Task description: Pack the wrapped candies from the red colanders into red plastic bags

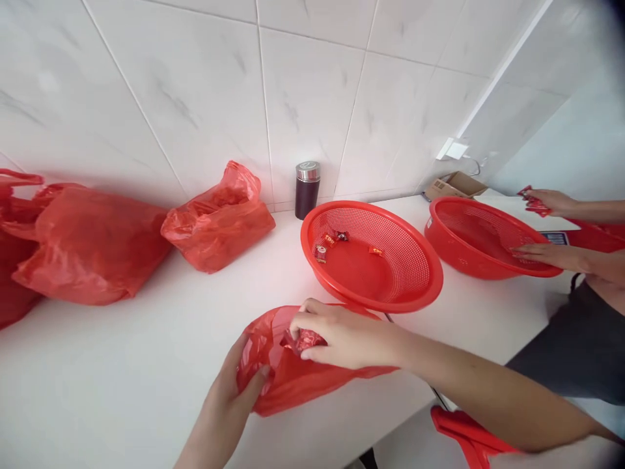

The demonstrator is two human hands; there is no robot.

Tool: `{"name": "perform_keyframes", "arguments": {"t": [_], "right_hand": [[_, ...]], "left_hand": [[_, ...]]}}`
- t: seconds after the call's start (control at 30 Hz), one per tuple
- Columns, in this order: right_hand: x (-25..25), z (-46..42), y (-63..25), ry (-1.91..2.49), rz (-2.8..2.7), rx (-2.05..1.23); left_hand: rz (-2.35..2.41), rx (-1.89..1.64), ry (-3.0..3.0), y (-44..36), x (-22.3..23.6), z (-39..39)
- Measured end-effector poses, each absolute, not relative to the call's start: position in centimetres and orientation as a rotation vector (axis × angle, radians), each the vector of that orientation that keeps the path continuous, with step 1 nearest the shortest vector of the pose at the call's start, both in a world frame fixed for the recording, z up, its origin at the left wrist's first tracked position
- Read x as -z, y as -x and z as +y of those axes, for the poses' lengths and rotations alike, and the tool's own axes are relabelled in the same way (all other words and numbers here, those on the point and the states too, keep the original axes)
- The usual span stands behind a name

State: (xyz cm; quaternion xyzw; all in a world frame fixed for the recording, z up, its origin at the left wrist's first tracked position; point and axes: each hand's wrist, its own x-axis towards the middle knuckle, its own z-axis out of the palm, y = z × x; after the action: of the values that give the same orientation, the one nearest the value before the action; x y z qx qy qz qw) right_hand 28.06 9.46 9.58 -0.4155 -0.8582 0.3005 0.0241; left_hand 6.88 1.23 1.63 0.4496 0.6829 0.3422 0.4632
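Observation:
A red plastic bag [303, 384] lies on the white table in front of me, its mouth spread towards the left. My left hand [239, 378] grips the edge of that opening between thumb and fingers. Just inside or over the mouth, my right hand [336, 332] is closed on red wrapped candies [308, 339]; how many it holds I cannot tell. Beyond the bag stands a red perforated basket [424, 286], with several small wrapped candies [328, 241] on its bottom and side.
Filled red bags [97, 247] stand along the wall at left, with another bag [219, 234] beside them. A dark flask [307, 192] is behind the basket. At right, a co-worker's hand [549, 202] holds red packets over a second red basket [439, 244]; a cardboard box [452, 187] sits behind.

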Motion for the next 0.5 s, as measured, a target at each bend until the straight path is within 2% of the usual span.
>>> {"name": "perform_keyframes", "arguments": {"t": [0.1,0.2,0.4,0.5], "right_hand": [[-6.4,9.9,-28.6,1.154,-2.625,-1.006],[-5.5,10.2,-29.7,1.242,-2.559,-1.030],[-10.6,9.2,-30.6,1.166,-2.468,-1.129],[-13.2,13.1,-32.0,1.238,-2.364,-0.914]], "left_hand": [[1.732,-0.908,-1.164,-6.3,-0.9,1.4],[1.845,-0.914,-1.263,-5.0,-0.3,1.1],[1.942,-0.884,-1.427,-4.2,-1.7,0.5],[1.958,-0.874,-1.503,-4.2,-2.2,0.4]]}}
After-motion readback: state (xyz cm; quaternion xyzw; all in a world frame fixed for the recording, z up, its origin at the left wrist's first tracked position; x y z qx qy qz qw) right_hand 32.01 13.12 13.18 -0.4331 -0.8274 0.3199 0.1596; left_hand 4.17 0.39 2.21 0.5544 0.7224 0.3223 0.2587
